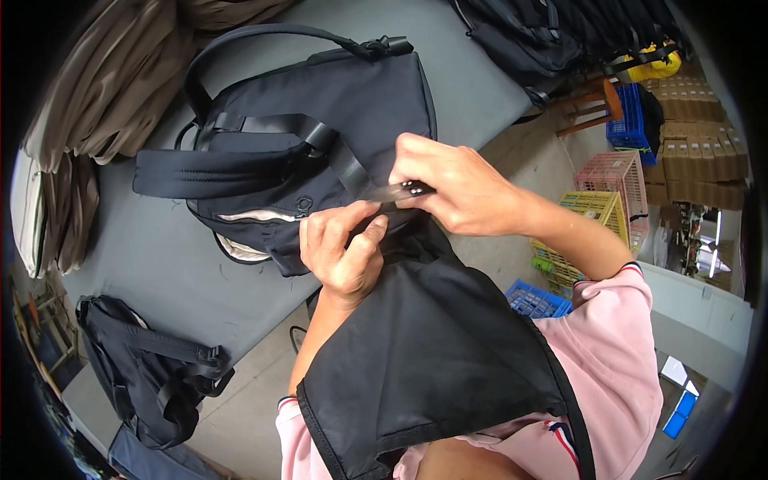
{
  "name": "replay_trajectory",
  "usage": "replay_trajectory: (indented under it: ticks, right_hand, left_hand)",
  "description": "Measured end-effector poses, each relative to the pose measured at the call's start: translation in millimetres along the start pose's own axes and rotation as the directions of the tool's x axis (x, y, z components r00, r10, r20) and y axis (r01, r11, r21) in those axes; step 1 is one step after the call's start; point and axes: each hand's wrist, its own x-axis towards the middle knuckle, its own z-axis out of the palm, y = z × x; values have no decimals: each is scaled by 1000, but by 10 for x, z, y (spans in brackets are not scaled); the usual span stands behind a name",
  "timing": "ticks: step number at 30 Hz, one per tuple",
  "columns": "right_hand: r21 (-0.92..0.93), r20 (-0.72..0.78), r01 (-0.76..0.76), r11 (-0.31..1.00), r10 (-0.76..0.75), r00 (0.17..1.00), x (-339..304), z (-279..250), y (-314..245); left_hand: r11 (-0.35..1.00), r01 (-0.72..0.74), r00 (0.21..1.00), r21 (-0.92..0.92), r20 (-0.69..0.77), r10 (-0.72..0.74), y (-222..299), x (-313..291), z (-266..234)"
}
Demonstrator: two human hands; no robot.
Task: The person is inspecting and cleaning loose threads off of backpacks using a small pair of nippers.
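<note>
A dark backpack (320, 136) lay on its front on the grey desk (144, 264), straps up and its lower end hanging over the near edge toward the person. That placement brought the seam being worked on close to the body, where both hands could reach it.

The left hand (344, 248) was curled shut, its grip clamped on a fold of the backpack's dark fabric at the near edge, apparently to hold the cloth taut. The right hand (452, 188) was closed around a small pair of snips (396, 190), blades pointing left toward the fold just above the left thumb. The blade tips were hard to make out against the black cloth, so whether they were touching a thread could not be told. Holding the cloth tight beside the blades would have let a loose thread stand clear of the fabric.

A black apron (432, 352) draped from the desk edge over the person's lap, covering pink sleeves (624, 336).

A beige lining (244, 220) showed through the backpack's open pocket, left of the hands. Folded grey-brown bags (104, 88) were stacked at the desk's far left corner, well apart from the work. Another dark bag (152, 368) sat below the desk's left edge, and more dark bags (544, 32) lay at the far right. Beyond the right edge stood coloured crates (616, 184) and cardboard boxes (696, 136) on the floor.
</note>
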Motion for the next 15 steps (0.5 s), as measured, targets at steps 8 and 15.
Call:
replay_trajectory:
  ticks: [8,15]
  right_hand:
    - [317,-380,-57,947,181,907,-233,56,-74]
    - [-89,-296,-40,995,12,955,-376,-138,-99]
  left_hand:
    - [1000,-26,998,-11,-51,25,-16,65,20]
    - [1000,-11,999,-16,-48,10,-17,76,45]
